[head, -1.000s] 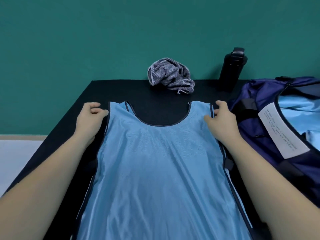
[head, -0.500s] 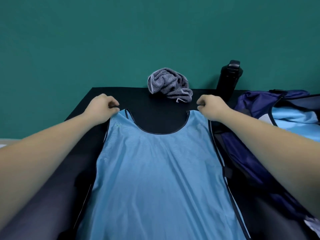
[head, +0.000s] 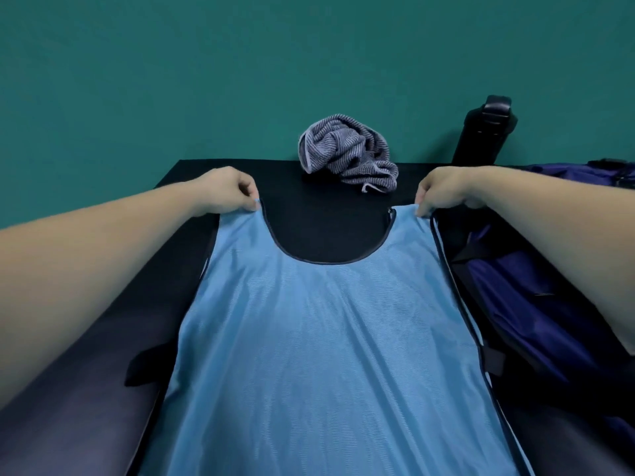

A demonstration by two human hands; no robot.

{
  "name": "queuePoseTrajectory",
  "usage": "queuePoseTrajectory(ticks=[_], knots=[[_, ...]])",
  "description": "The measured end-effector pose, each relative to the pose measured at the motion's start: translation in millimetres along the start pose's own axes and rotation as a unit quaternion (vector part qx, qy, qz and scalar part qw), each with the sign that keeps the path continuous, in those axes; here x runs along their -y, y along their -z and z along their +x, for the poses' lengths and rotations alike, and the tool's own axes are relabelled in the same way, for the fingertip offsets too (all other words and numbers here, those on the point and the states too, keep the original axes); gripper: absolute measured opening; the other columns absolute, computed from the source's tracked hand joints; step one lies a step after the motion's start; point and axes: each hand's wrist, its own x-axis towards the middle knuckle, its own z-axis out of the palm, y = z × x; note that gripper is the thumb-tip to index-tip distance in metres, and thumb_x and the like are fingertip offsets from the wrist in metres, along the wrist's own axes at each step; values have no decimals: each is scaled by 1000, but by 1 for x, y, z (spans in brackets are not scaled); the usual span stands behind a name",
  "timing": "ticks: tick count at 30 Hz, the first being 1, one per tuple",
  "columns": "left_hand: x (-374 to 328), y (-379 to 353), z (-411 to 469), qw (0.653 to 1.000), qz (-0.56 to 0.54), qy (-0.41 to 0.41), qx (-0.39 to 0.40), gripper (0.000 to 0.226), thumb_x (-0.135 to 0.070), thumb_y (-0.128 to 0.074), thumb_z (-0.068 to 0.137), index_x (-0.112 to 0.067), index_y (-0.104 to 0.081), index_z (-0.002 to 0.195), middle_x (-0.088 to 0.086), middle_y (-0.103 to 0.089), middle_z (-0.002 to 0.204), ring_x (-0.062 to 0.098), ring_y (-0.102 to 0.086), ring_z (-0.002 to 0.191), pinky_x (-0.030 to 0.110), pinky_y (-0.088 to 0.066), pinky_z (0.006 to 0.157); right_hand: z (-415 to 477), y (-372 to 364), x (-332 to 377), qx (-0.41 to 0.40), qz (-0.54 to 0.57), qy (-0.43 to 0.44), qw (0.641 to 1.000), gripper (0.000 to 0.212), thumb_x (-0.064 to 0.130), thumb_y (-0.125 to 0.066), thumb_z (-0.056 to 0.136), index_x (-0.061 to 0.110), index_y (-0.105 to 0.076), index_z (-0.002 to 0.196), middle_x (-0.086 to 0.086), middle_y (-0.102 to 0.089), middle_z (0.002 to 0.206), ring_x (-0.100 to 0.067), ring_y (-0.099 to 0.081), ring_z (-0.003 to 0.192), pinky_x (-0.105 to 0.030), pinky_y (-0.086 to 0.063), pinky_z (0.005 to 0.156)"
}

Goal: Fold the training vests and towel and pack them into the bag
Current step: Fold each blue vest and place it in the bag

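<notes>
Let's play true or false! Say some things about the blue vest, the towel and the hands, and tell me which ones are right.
1. The left hand and the right hand each pinch a shoulder of the blue vest. True.
2. The black bottle stands to the right of the striped towel. True.
3. The towel is neatly folded. False: it lies crumpled at the far edge of the table.
4. The dark blue bag lies to the right of the vest. True.
5. The vest is packed inside the bag. False: it lies spread out on the table.
</notes>
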Motion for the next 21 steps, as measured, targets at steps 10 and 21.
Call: queuePoseTrajectory(ticks=[10, 21], knots=[[-20, 5, 21, 983, 59, -6, -173, 16, -40, -73, 97, -26, -65, 98, -7, -72, 96, 26, -64, 105, 49, -40, 105, -2, 25, 0, -223, 27, 40, 974, 12, 14, -68, 94, 16, -70, 105, -7, -70, 109, -29, -62, 103, -31, -48, 85], [-47, -11, -124, 995, 48, -54, -64, 49, -47, -63, 101, -27, -54, 145, 0, -49, 150, 26, -60, 117, 50, -46, 110, -127, -27, 36, -162, -38, 121, 979, 50, 26, -66, 93, 17, -57, 141, -16, -62, 138, -39, -59, 127, -48, -48, 108]])
